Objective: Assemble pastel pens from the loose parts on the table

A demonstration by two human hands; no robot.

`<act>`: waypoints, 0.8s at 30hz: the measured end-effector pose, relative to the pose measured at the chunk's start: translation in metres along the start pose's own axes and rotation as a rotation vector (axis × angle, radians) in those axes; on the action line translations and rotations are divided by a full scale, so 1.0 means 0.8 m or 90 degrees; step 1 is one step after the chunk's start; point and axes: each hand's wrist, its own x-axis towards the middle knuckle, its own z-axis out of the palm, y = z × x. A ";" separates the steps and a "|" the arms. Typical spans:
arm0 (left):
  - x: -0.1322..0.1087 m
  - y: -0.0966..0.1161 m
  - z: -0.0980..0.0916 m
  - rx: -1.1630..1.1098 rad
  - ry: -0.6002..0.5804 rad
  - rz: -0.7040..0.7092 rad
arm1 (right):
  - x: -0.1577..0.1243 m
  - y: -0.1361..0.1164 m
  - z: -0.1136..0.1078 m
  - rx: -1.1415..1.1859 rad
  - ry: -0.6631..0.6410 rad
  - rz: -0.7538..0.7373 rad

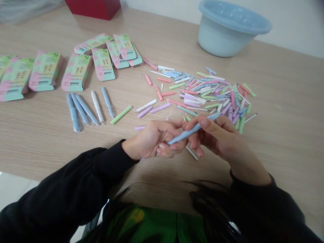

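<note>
A light blue pen (pixel 186 132) lies slanted across both hands above the table's near side. My left hand (pixel 162 138) is closed around its lower end. At the upper end, my right hand (pixel 215 133) grips it with thumb and fingers. Beyond my hands spreads a pile of loose pen parts (pixel 210 92) in pink, green, purple, white and blue, some of them thin refills. Left of the pile lie several blue pens (pixel 83 108), a white pen (pixel 97 106) and a green barrel (pixel 121 114).
Several pink-and-green boxes (pixel 76 72) stand or lie along the left of the wooden table (pixel 286 84). A light blue basin (pixel 220 37) is at the back right. A red box (pixel 95 7) sits at the back left, near a clear plastic sheet (pixel 25 10).
</note>
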 end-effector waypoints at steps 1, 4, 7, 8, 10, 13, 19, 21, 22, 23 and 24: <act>0.000 0.001 0.000 -0.011 -0.008 -0.007 | 0.000 0.000 0.000 0.008 -0.007 0.006; -0.001 0.002 0.002 -0.019 -0.007 -0.010 | 0.000 0.001 0.002 0.027 -0.017 0.028; -0.002 0.002 0.005 -0.027 0.046 0.023 | 0.001 0.001 0.005 0.034 0.030 0.023; -0.003 0.002 0.005 -0.030 0.065 0.037 | 0.001 0.000 0.005 0.029 0.053 0.014; -0.004 0.004 0.004 -0.032 0.087 0.064 | -0.001 -0.005 0.005 0.009 0.101 -0.016; -0.009 0.011 0.002 -0.009 0.058 0.086 | -0.006 -0.020 0.000 -0.024 0.159 -0.076; -0.027 0.021 0.008 0.199 0.006 0.165 | -0.012 -0.041 -0.008 -0.028 0.244 -0.155; -0.029 0.017 0.007 0.253 -0.003 0.193 | -0.013 -0.041 -0.009 -0.026 0.249 -0.160; -0.028 0.014 0.005 0.264 -0.012 0.198 | -0.013 -0.040 -0.009 -0.024 0.247 -0.158; -0.028 0.011 0.003 0.266 -0.023 0.201 | -0.013 -0.039 -0.009 -0.022 0.244 -0.157; -0.026 0.009 0.000 0.262 -0.033 0.204 | -0.013 -0.039 -0.009 -0.020 0.237 -0.155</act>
